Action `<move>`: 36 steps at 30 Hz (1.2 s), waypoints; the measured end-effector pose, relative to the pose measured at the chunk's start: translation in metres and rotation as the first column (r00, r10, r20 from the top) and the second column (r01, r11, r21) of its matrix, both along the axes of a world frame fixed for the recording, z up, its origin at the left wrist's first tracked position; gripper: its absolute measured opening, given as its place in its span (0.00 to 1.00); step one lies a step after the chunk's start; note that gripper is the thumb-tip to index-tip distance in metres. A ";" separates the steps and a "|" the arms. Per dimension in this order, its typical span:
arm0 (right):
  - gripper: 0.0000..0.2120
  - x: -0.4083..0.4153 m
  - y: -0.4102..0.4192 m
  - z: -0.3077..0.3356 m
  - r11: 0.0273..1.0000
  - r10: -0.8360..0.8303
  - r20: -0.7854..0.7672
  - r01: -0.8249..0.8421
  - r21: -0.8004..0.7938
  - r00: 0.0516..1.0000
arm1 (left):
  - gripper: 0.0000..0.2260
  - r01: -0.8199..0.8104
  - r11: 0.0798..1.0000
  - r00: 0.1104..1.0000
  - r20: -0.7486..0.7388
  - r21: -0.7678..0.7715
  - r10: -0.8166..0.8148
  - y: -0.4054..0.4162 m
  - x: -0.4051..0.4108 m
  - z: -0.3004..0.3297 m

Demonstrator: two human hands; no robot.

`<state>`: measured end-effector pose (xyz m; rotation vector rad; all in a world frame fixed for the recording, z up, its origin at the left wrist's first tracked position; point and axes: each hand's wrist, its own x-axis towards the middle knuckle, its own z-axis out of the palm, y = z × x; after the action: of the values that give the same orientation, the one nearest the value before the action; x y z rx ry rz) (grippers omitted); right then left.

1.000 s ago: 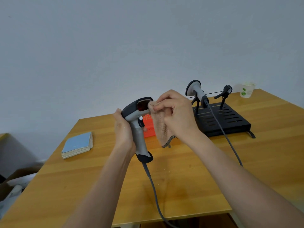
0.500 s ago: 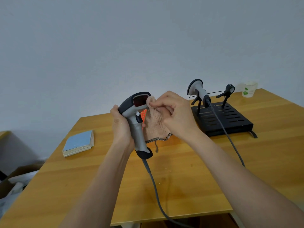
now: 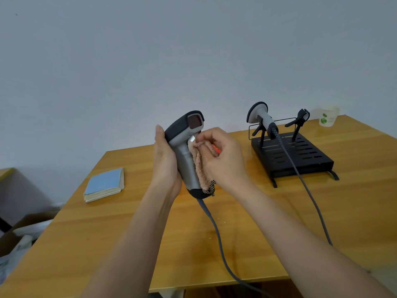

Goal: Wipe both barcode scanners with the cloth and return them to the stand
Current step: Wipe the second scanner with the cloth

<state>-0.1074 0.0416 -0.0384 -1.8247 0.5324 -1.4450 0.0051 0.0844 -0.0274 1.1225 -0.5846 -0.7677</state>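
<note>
Centre of frame: our left hand point(image 3: 165, 162) wraps the handle of the grey-and-black pistol-grip barcode scanner point(image 3: 186, 151), upright above the yellow wooden table point(image 3: 236, 222). Our right hand point(image 3: 223, 160) pinches the beige fuzzy cloth point(image 3: 200, 166) against the handle's front. The scanner looks like light, rigid, smooth plastic, so we grip the handle and keep off the red window. Its grey cable point(image 3: 217, 233) trails down and may tug. The cloth is soft and limp; we bunch it. Right of centre, the second grey scanner point(image 3: 261, 117) sits on the black slotted metal stand point(image 3: 300, 155).
</note>
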 end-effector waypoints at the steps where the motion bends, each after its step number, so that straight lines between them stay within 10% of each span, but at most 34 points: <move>1: 0.11 0.001 -0.001 -0.001 0.999 -0.012 0.000 0.012 -0.041 1.000 | 0.30 0.004 1.000 1.000 0.003 -0.013 -0.004 0.001 0.000 -0.001; 9: 0.13 0.010 0.004 -0.017 0.932 -0.012 -0.156 -0.045 -0.361 0.988 | 0.39 -0.032 0.999 0.999 0.020 -0.024 0.032 0.003 0.001 0.000; 15: 0.12 0.010 0.000 -0.020 0.971 0.014 -0.050 -0.025 -0.238 0.999 | 0.45 -0.028 0.997 1.000 -0.007 -0.068 0.028 0.003 0.009 -0.001; 20: 0.12 0.010 0.007 -0.030 0.925 0.052 -0.252 -0.142 -0.353 0.966 | 0.42 -0.049 0.999 0.999 0.001 0.010 0.049 0.000 0.010 -0.003; 36: 0.09 -0.012 -0.007 -0.029 0.906 0.267 -0.143 -0.198 0.373 0.953 | 0.29 0.003 0.999 0.987 -0.163 -0.054 -0.011 -0.011 -0.006 -0.010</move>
<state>-0.1195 0.0346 -0.0675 -1.6754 0.6039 -0.9469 -0.0009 0.0731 -0.0378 0.9979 -0.4691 -0.8364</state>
